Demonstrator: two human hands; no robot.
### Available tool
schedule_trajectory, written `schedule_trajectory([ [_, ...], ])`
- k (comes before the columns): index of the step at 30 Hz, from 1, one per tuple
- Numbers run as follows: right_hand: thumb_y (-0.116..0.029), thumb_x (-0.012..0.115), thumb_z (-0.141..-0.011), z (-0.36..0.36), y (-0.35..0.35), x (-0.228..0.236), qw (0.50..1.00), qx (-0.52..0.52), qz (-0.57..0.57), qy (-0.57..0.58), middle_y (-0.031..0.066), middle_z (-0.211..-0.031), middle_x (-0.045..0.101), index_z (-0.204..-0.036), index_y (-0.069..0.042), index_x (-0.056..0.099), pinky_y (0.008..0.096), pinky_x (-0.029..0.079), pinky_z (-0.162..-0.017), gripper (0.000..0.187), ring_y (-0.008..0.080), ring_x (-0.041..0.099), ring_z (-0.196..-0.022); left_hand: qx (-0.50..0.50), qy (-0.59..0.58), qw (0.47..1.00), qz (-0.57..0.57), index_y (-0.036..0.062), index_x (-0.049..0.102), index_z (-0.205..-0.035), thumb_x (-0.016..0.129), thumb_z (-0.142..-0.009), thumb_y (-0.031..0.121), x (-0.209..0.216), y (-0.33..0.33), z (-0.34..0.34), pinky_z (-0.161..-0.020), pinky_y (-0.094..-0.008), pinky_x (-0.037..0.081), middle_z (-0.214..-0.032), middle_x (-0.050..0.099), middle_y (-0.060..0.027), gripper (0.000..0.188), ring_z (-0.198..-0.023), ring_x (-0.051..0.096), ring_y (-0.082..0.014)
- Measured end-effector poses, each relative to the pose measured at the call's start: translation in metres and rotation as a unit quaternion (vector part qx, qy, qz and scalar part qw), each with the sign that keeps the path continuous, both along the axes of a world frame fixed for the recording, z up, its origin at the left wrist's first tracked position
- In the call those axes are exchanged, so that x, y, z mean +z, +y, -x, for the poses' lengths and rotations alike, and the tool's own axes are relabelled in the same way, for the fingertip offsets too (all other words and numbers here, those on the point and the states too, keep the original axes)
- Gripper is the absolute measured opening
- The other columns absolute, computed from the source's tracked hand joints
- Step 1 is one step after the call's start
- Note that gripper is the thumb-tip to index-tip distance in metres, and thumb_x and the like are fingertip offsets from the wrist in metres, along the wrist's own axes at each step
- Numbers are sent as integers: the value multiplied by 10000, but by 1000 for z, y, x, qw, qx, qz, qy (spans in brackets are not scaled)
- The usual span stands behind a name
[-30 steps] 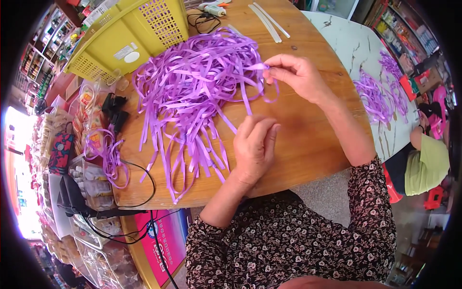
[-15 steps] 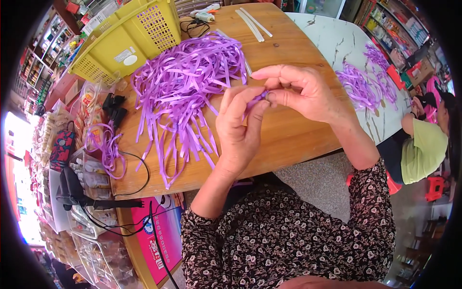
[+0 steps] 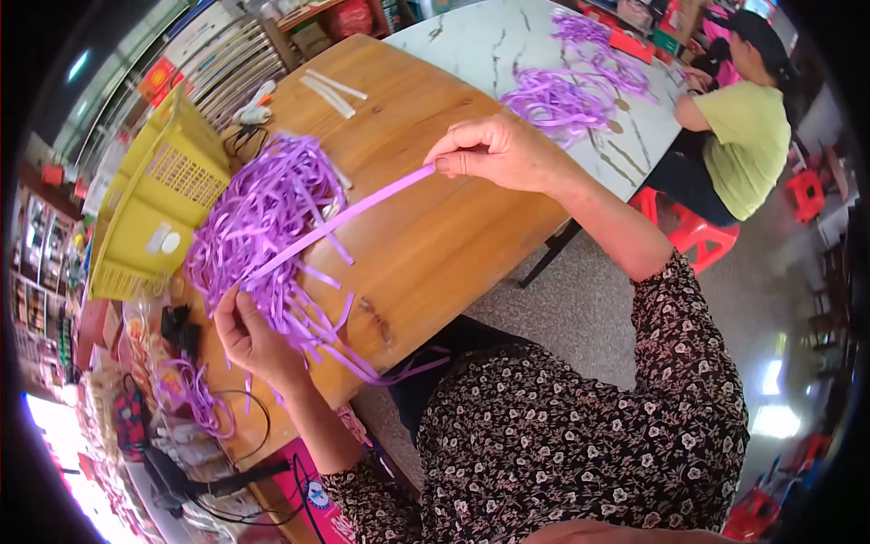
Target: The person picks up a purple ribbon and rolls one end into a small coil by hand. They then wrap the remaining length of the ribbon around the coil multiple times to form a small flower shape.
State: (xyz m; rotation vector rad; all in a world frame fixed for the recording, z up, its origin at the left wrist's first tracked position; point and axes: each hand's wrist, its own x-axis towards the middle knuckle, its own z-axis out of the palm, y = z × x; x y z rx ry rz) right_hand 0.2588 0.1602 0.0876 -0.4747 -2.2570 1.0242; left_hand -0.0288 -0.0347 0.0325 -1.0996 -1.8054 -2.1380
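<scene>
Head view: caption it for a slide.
Two hands, left and right, stretch a purple ribbon above a wooden table.

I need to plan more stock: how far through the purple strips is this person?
Done: nothing finished shows. In hand: one purple strip pulled taut between the left hand and right hand. Left: a big strip pile on the wooden table, beside a yellow basket.

Near end of the strip (image 3: 340,218) lost behind the left hand (image 3: 246,334) and the purple pile (image 3: 263,218), basket (image 3: 159,199) base under that pile, co-worker (image 3: 748,118) hands hidden behind the marble table (image 3: 507,45), left-edge shelf goods too blurred to tell
</scene>
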Motion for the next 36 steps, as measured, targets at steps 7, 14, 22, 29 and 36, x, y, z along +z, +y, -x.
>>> schedule_trajectory([
  [7, -137, 629, -844, -13, 15, -42, 995, -100, 8, 15, 31, -800, 646, -952, -41, 667, 245, 465, -642, 149, 104, 599, -717, 217, 385, 877, 191, -35, 562, -1088, 560, -835, -20, 0, 33, -11, -855, -364, 430, -1099, 549, -175, 254, -977, 538, -292],
  [14, -113, 629, -814, 34, 0, -41, 974, 51, -177, 130, 88, -827, 623, -931, -52, 637, 340, 477, -631, 132, 258, 612, -754, -363, -132, 917, 94, -30, 515, -1168, 476, -933, 87, 7, 87, -122, -866, -276, 425, -1082, 577, -107, 265, -976, 538, -154],
  [22, -140, 642, -803, 29, 35, -57, 979, 23, -189, 72, 57, -790, 599, -875, -86, 641, 352, 455, -578, 90, 258, 601, -694, -327, -153, 917, 172, 20, 617, -856, 543, -902, 109, -10, 102, -88, -432, -176, 293, -781, 576, -19, 124, -504, 377, -20],
  [29, -136, 644, -802, 57, 44, -67, 980, 24, -174, 97, 64, -794, 596, -843, -77, 638, 360, 457, -585, 72, 261, 595, -700, 94, 512, 831, 197, -32, 579, -1018, 556, -868, 54, 9, 110, -82, -760, -259, 430, -1026, 572, -123, 175, -891, 548, -152],
  [36, -154, 618, -759, 92, 27, -48, 936, 18, -328, 124, 38, -745, 544, -793, -106, 621, 349, 455, -615, 59, 220, 565, -713, -332, -241, 904, 122, -42, 579, -1062, 518, -918, 92, -11, 102, -72, -629, -220, 395, -899, 588, -36, 206, -706, 489, -83],
])
